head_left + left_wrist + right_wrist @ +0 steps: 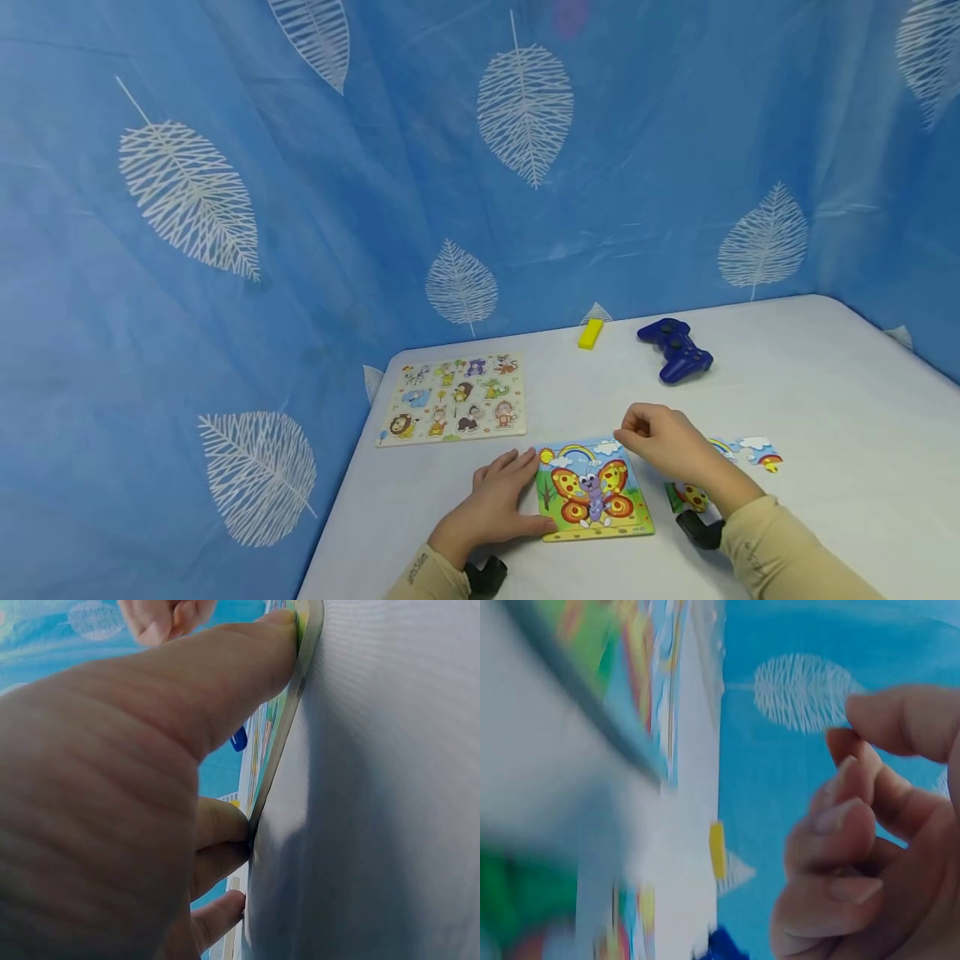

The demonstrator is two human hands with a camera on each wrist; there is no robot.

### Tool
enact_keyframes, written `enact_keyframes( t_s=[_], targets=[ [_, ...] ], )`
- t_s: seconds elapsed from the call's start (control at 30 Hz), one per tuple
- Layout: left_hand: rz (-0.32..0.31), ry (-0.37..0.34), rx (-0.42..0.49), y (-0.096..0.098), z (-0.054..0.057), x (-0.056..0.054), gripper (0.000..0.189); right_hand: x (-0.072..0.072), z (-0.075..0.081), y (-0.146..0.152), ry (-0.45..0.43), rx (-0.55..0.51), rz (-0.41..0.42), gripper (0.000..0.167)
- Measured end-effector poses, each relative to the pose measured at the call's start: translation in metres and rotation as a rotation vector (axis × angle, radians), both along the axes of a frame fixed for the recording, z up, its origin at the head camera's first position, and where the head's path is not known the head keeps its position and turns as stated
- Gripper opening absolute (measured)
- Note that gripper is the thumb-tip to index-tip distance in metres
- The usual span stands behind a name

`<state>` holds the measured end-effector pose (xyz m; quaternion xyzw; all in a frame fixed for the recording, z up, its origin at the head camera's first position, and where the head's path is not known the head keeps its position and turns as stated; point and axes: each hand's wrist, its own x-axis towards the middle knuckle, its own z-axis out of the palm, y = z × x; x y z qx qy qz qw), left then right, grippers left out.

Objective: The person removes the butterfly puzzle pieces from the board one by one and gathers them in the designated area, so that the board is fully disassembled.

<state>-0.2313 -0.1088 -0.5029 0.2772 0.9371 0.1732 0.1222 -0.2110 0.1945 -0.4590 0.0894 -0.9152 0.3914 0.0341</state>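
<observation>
A butterfly jigsaw puzzle (595,490) lies in its flat board on the white table. My left hand (497,502) rests at the board's left side, the thumb by the near left corner and the other fingers along the edge toward the far corner. In the left wrist view, the thumb (232,671) touches the board's rim. Over the far right corner hovers my right hand (670,446), its fingers curled and thumb and index tips together; no object shows between the fingertips (877,720). Loose puzzle pieces (688,497) lie partly hidden beneath the right wrist.
More puzzle pieces (752,452) with clouds and a rainbow lie right of the right hand. An animal puzzle board (450,400) is at the back left. Farther back are a yellow block (591,333) and a blue game controller (677,350). Blue curtains (637,167) surround the table.
</observation>
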Motion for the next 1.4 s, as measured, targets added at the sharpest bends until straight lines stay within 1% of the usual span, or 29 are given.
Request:
enact_keyframes(
  t_s=[0.13, 0.2, 0.3, 0.37, 0.4, 0.47, 0.6, 0.7, 0.83, 0.93, 1.1, 1.23, 1.4],
  targets=[
    [0.002, 0.01, 0.006, -0.002, -0.004, -0.002, 0.105, -0.013, -0.005, -0.024, 0.004, -0.065, -0.018, 0.019],
    [-0.004, 0.023, 0.004, -0.002, -0.005, -0.003, 0.105, -0.018, -0.009, -0.033, -0.01, -0.117, -0.036, 0.018],
    [-0.016, 0.031, 0.005, -0.001, -0.005, -0.005, 0.104, -0.023, -0.019, -0.043, -0.018, -0.184, -0.075, 0.018],
    [-0.017, 0.029, 0.004, -0.001, -0.004, -0.004, 0.104, -0.025, -0.027, -0.047, -0.021, -0.204, -0.094, 0.017],
    [-0.017, 0.027, 0.002, -0.001, -0.004, -0.004, 0.104, -0.026, -0.03, -0.048, -0.015, -0.195, -0.099, 0.017],
    [-0.018, 0.027, 0.0, -0.001, -0.001, -0.005, 0.104, -0.027, -0.036, -0.048, 0.008, -0.139, -0.096, 0.017],
    [-0.018, 0.034, 0.001, 0.001, 0.003, -0.007, 0.104, -0.03, -0.041, -0.043, 0.059, 0.044, -0.045, 0.02],
    [-0.02, 0.037, 0.005, 0.002, 0.004, -0.008, 0.104, -0.031, -0.042, -0.04, 0.08, 0.127, -0.013, 0.027],
    [-0.013, 0.016, 0.013, 0.002, 0.0, -0.006, 0.104, -0.028, -0.046, -0.039, 0.071, 0.167, -0.002, 0.036],
    [-0.003, -0.01, 0.016, 0.002, -0.004, -0.003, 0.104, -0.024, -0.05, -0.042, 0.038, 0.181, -0.006, 0.039],
    [-0.009, -0.015, 0.012, 0.002, -0.008, -0.001, 0.104, -0.018, -0.05, -0.046, -0.028, 0.219, -0.077, 0.037],
    [-0.011, 0.0, 0.007, 0.001, -0.008, -0.002, 0.103, -0.016, -0.046, -0.048, -0.045, 0.254, -0.117, 0.035],
    [-0.008, 0.002, 0.006, 0.001, -0.004, -0.003, 0.104, -0.016, -0.04, -0.05, -0.046, 0.253, -0.108, 0.037]
  ],
)
